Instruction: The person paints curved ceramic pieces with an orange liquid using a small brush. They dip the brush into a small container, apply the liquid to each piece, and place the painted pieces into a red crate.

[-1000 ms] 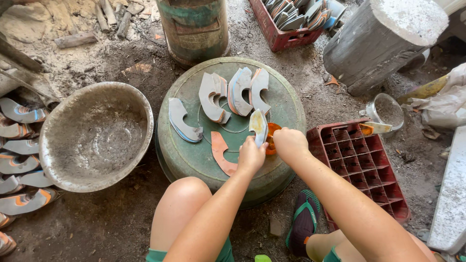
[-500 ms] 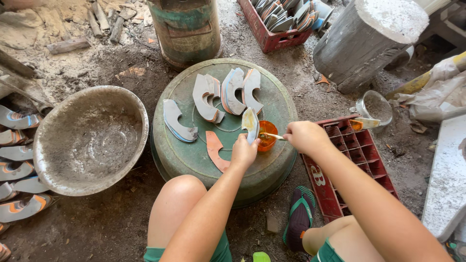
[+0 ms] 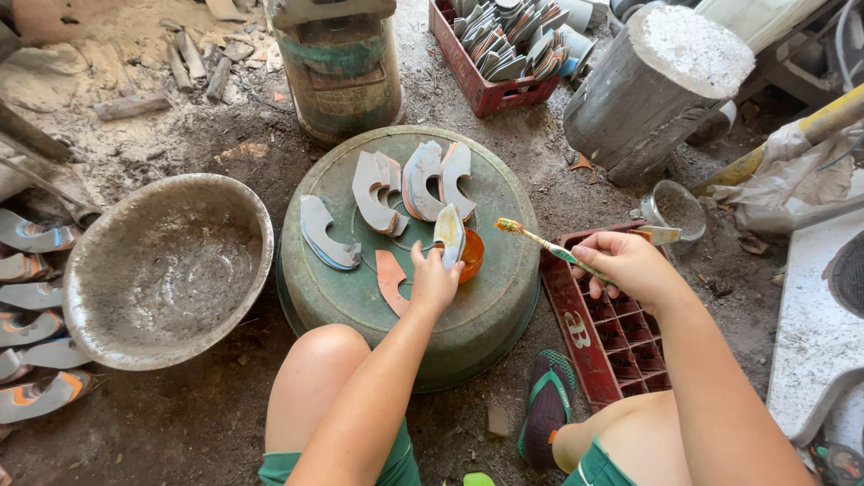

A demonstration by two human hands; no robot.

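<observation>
My left hand (image 3: 433,281) grips a curved flat sole piece (image 3: 449,234) upright over an upturned green basin (image 3: 486,310). My right hand (image 3: 627,264) holds a small brush (image 3: 540,241) with its bristle end pointing left, raised to the right of a small orange glue cup (image 3: 472,256). On the basin lie an orange-brown sole piece (image 3: 391,281), a blue-edged piece (image 3: 322,236) and several grey curved pieces (image 3: 409,184).
A large grey metal bowl (image 3: 166,270) sits at left, with shoe soles (image 3: 31,238) along the left edge. A red crate (image 3: 603,328) lies under my right arm. A crate of pieces (image 3: 504,54), a drum (image 3: 342,67) and a concrete cylinder (image 3: 652,85) stand behind.
My right hand has drawn the brush out of the orange cup and moved right, over the red crate. My left hand keeps the sole piece in the same place.
</observation>
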